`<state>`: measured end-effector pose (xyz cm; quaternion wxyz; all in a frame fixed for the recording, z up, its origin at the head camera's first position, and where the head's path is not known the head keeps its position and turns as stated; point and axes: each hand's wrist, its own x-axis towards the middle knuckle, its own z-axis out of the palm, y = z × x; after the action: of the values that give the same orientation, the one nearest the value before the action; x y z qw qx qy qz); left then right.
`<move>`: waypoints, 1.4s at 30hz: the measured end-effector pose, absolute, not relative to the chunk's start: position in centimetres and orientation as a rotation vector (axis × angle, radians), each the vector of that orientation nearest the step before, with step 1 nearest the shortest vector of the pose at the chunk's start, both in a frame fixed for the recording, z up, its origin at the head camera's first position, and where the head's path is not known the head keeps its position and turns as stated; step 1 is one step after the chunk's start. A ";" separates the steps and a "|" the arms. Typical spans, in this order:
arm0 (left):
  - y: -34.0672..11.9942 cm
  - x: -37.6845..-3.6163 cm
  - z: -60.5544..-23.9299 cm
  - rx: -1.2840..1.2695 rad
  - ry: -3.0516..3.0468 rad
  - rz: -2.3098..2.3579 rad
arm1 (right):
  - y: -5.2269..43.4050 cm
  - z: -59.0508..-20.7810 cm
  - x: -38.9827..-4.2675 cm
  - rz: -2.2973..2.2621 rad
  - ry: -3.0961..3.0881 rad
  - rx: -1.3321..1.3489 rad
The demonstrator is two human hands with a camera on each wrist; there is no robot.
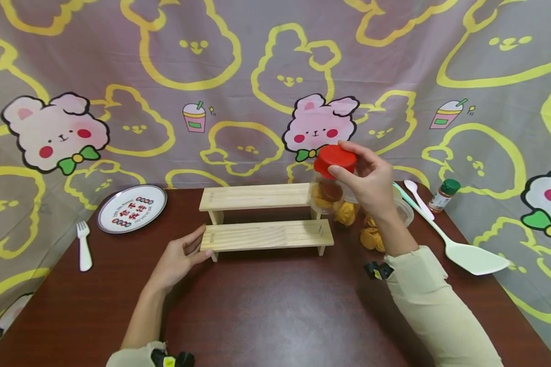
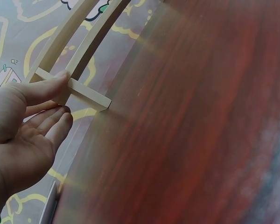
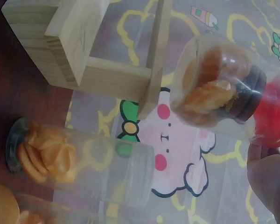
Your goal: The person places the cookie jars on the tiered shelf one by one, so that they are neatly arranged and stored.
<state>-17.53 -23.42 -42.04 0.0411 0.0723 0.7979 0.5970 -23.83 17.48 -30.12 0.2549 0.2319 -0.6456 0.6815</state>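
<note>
A two-tier wooden rack (image 1: pixel 266 235) stands mid-table. At the left end of its lower step my left hand (image 1: pixel 176 262) grips the plank, thumb at the front corner; in the left wrist view the thumb lies against the wood with fingers beneath. My right hand (image 1: pixel 372 181) holds a clear jar (image 3: pixel 196 86) by its red lid (image 1: pixel 335 159). Brown and golden biscuits fill part of that jar. It overlaps the upper step's right end in the head view, and the right wrist view shows it raised beside the rack.
Another clear jar (image 3: pixel 95 163) with golden biscuits stands right of the rack, with more biscuits (image 1: pixel 372 238) nearby. A white spatula (image 1: pixel 475 257), a white spoon (image 1: pixel 418 196) and a green-capped seasoning bottle (image 1: pixel 444 195) lie or stand farther right. To the left are a plate (image 1: pixel 133 191) and white fork (image 1: pixel 84 247).
</note>
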 end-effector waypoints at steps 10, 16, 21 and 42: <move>-23.4 -17.6 -42.0 0.227 2.448 1.826 | 16.0 -30.8 -24.8 1.792 -1.803 0.568; -23.4 -17.5 -42.2 0.229 2.451 1.820 | 15.0 -31.3 -24.9 1.822 -1.766 0.562; -23.4 -17.6 -42.3 0.235 2.452 1.818 | 14.3 -31.8 -25.2 1.830 -1.741 0.570; -23.4 -17.5 -42.0 0.220 2.442 1.817 | 12.5 -29.8 -24.1 1.788 -1.828 0.573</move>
<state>-17.49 -23.39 -42.03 0.0449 0.0719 0.7993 0.5949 -24.14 12.48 -29.80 0.2574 0.2111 -0.6741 0.6593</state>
